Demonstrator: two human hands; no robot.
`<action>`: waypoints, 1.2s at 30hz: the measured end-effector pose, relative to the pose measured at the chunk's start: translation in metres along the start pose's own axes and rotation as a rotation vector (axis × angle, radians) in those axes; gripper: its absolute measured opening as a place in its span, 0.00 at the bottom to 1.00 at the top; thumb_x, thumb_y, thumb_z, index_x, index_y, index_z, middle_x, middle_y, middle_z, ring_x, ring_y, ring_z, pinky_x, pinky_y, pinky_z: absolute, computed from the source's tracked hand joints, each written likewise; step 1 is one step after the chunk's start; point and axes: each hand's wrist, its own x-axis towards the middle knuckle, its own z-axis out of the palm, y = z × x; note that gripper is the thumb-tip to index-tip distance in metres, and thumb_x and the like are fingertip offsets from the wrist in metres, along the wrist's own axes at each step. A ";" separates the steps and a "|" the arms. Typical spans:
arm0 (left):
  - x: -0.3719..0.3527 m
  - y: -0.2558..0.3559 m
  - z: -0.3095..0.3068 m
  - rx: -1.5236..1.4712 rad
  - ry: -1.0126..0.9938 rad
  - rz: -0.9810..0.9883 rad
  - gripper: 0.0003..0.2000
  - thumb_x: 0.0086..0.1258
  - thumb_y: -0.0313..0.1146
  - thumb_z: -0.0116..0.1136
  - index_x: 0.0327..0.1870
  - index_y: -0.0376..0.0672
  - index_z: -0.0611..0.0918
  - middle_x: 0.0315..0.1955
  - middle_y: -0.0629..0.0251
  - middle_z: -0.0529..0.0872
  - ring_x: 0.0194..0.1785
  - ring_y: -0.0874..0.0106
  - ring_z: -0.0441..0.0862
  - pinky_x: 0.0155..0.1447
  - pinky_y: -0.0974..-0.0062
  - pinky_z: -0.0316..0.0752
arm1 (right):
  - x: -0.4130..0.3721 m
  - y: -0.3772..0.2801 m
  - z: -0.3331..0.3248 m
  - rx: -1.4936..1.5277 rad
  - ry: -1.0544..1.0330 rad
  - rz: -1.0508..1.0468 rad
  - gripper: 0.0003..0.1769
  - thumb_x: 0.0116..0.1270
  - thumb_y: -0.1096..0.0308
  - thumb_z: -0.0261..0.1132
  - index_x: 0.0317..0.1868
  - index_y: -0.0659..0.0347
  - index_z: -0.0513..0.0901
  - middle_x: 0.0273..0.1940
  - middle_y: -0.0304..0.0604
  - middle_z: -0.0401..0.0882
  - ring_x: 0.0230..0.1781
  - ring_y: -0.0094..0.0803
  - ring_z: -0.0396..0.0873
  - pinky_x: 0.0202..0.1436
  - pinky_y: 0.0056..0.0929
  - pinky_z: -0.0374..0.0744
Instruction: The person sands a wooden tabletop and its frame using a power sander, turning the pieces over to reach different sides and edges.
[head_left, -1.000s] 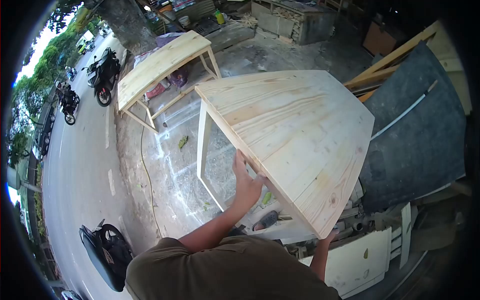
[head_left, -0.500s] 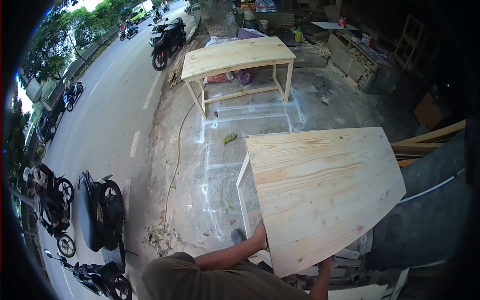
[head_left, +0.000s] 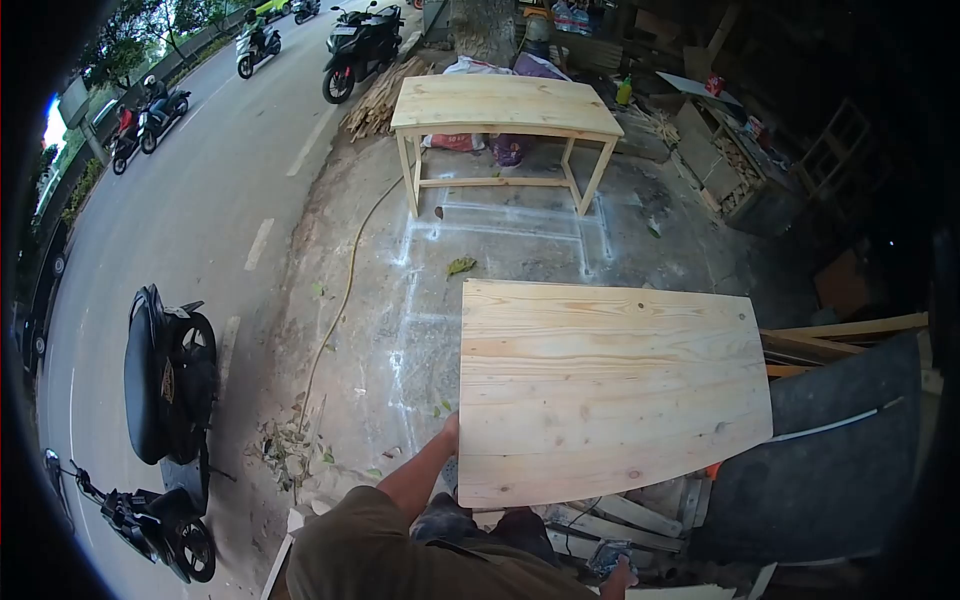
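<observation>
A pale wooden table with a curved edge (head_left: 610, 390) stands in front of me, its top facing up. My left hand (head_left: 453, 432) grips the left edge of that tabletop, with its fingers mostly hidden behind the board. Low in the view, below the table's near edge, my right hand (head_left: 622, 574) is closed around a small greyish object (head_left: 610, 556) that I cannot make out clearly. A thin dark cord runs near this object. The tabletop hides the table's legs.
A second wooden table (head_left: 510, 105) stands farther ahead, beyond white marks on the concrete. A hose (head_left: 345, 290) runs along the left. Parked motorbikes (head_left: 170, 380) border the road. To the right are a dark panel (head_left: 820, 450) and timber (head_left: 850, 328); scrap wood (head_left: 620, 525) lies below.
The near table has turned and now sits squarer to me. My right hand has left the table's near edge and moved down, with a greyish object in it. My left hand stays at the left edge.
</observation>
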 end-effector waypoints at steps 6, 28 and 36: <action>-0.102 -0.035 0.129 1.426 0.835 1.192 0.19 0.76 0.41 0.65 0.60 0.38 0.81 0.60 0.45 0.81 0.68 0.43 0.76 0.69 0.42 0.70 | 0.023 -0.009 -0.008 -0.046 0.018 0.079 0.48 0.62 0.57 0.84 0.70 0.69 0.62 0.65 0.70 0.78 0.59 0.63 0.85 0.62 0.57 0.87; -0.038 -0.003 0.281 2.442 -0.049 0.829 0.42 0.68 0.29 0.63 0.86 0.54 0.64 0.88 0.54 0.58 0.89 0.45 0.53 0.87 0.41 0.54 | 0.125 -0.111 0.093 -0.273 -0.225 -0.328 0.63 0.53 0.55 0.88 0.76 0.81 0.59 0.68 0.70 0.77 0.68 0.61 0.80 0.73 0.51 0.80; -0.044 0.179 0.201 2.092 0.705 1.240 0.26 0.76 0.38 0.65 0.76 0.53 0.79 0.77 0.58 0.78 0.79 0.50 0.73 0.82 0.48 0.65 | -0.011 -0.305 0.147 -0.203 -0.373 -0.999 0.54 0.54 0.56 0.86 0.72 0.72 0.64 0.66 0.69 0.69 0.67 0.66 0.71 0.73 0.57 0.71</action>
